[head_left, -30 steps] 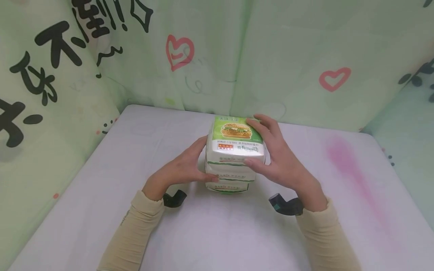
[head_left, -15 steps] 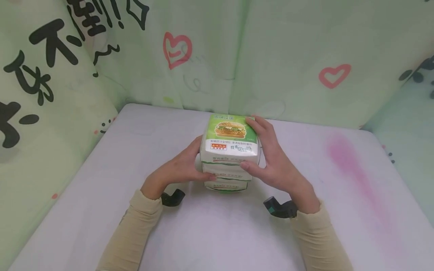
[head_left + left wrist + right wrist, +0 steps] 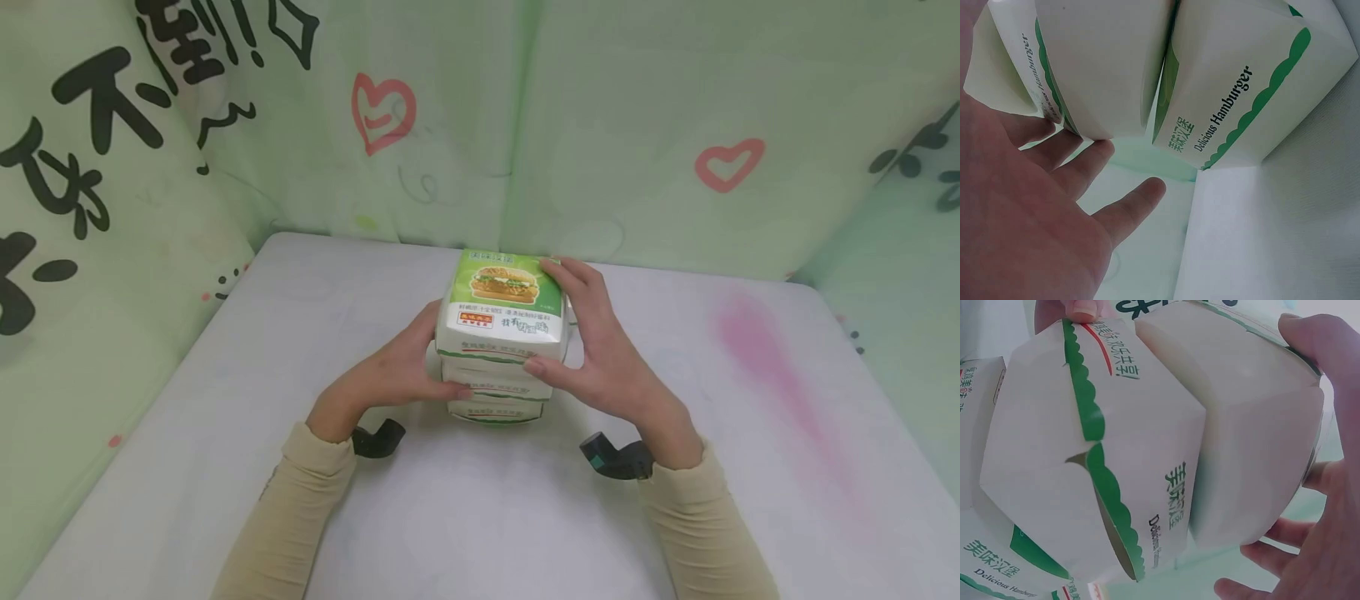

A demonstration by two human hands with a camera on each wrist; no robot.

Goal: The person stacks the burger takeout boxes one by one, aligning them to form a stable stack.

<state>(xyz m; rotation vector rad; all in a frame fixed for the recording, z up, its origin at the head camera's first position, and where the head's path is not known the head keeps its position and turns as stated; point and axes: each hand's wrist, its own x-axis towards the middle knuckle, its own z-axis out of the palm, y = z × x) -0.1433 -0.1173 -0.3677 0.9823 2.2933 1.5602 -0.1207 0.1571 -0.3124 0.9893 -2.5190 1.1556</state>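
Note:
In the head view, three white-and-green burger boxes stand stacked. The top box (image 3: pixel 506 287) has a burger picture on its lid. Below it are the middle box (image 3: pixel 498 385) and the bottom box (image 3: pixel 501 411). My left hand (image 3: pixel 393 371) holds the middle box, its thumb across the front and its fingers along the left side, as the left wrist view also shows its fingertips (image 3: pixel 1105 147) at the cardboard. My right hand (image 3: pixel 611 358) grips the top box from the right, thumb at the front lower edge. In the right wrist view, the middle box (image 3: pixel 1147 469) has a slightly gaping lid seam.
The boxes stand towards the back of a white-covered table (image 3: pixel 480 508), which has a pink smear (image 3: pixel 765 358) on the right. Behind rises a pale green curtain (image 3: pixel 570 125) with hearts and black lettering. A black wrist device (image 3: pixel 618 457) projects from each cuff.
My right hand has shifted the top box slightly left over the boxes beneath it. The left hand keeps its hold on the middle box. The head view has moved a little.

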